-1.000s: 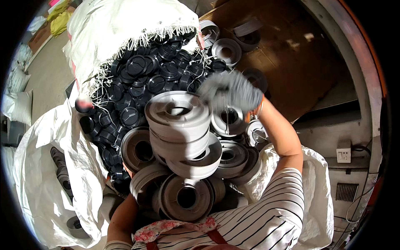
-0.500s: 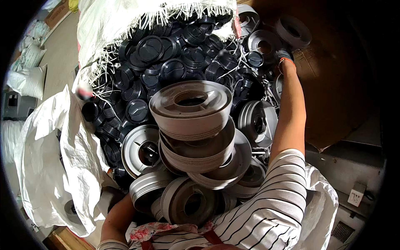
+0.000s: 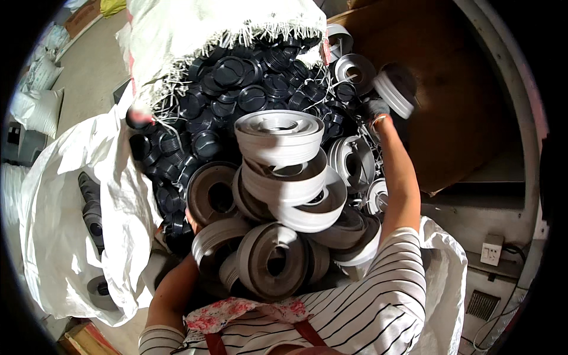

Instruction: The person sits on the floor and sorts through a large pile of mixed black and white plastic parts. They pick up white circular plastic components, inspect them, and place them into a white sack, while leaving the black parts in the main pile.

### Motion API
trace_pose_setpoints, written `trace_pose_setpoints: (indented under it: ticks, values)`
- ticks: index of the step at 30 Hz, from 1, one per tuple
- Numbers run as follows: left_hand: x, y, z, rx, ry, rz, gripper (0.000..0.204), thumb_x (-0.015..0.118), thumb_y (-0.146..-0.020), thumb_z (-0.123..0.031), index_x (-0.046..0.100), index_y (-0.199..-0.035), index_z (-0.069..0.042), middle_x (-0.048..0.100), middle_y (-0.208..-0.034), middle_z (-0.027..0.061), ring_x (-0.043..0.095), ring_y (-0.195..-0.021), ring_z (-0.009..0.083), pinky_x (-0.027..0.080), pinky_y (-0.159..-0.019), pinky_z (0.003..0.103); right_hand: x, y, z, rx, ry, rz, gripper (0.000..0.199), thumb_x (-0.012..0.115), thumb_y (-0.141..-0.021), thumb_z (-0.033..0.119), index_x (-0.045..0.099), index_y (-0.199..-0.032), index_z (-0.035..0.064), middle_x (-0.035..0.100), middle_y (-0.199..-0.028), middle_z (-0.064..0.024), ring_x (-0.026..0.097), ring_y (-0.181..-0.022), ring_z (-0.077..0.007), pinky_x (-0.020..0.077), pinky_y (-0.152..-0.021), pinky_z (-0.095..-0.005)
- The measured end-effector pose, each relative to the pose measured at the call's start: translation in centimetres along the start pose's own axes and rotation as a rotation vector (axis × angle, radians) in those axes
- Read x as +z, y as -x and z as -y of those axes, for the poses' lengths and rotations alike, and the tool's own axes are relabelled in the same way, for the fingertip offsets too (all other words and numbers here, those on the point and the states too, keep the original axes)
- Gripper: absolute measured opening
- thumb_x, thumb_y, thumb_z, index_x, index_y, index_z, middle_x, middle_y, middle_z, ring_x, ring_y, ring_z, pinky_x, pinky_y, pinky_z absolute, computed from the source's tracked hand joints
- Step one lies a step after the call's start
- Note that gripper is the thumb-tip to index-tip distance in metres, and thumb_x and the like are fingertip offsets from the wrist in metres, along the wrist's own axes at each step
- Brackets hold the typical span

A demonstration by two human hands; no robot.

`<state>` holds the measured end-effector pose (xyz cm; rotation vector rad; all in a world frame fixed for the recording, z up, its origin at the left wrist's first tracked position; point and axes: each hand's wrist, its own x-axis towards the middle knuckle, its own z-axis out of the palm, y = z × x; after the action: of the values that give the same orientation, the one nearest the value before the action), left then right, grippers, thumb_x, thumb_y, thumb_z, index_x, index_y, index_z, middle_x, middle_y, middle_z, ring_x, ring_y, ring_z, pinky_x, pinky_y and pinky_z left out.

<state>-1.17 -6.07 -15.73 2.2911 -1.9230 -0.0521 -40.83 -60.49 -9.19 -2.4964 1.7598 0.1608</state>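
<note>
My right hand (image 3: 377, 108), in a dark glove with an orange band at the wrist, reaches far right and grips a tilted grey plastic ring (image 3: 395, 93) by its near edge. My left hand (image 3: 192, 222) is mostly hidden behind the near rings; a bit of it shows against the lower left edge of another wide grey ring (image 3: 213, 192), apparently gripping it. Between my arms rises a leaning stack of grey rings (image 3: 279, 139). More rings (image 3: 273, 260) lie against my front. Beyond them is a heap of black threaded caps (image 3: 228, 89).
A white woven sack (image 3: 219, 23) with a frayed edge covers the heap's far side. Another white sack (image 3: 89, 225) hangs open at left. To the right are a brown board (image 3: 461, 118), a metal ledge and a wall socket (image 3: 491, 249). Loose white strands trail over the caps.
My right hand has drawn slightly nearer, and its ring has tipped over to a steeper tilt. The wide ring by my left hand has shifted up and turned into shadow.
</note>
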Motion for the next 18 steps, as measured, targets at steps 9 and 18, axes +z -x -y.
trace_pose_setpoints:
  ticks: [9,18]
  values:
    - [-3.3,-4.2,0.7,-0.06,0.52,0.537,0.036,0.053,-0.084,-0.026,0.062,-0.111,-0.003,0.061,-0.115,0.0127,0.055,-0.111,0.0273,0.036,-0.096,0.042,-12.1,15.6,18.7,-0.197,-0.417,-0.042,0.029,0.057,-0.081,0.022,0.064,-0.105,0.007,0.064,-0.103,-0.0175,0.059,-0.096,-0.0337,0.046,-0.083,-0.0374]
    - [-22.0,2.6,5.6,-0.313,0.887,-0.272,0.027,0.061,-0.083,-0.015,0.063,-0.106,0.0,0.067,-0.094,0.0151,0.064,-0.087,0.0272,0.05,-0.079,0.036,-18.8,32.2,38.7,-1.045,-0.239,-0.247,0.032,0.063,-0.076,0.007,0.057,-0.107,0.003,0.056,-0.103,-0.0188,0.057,-0.094,-0.0377,0.048,-0.079,-0.0437]
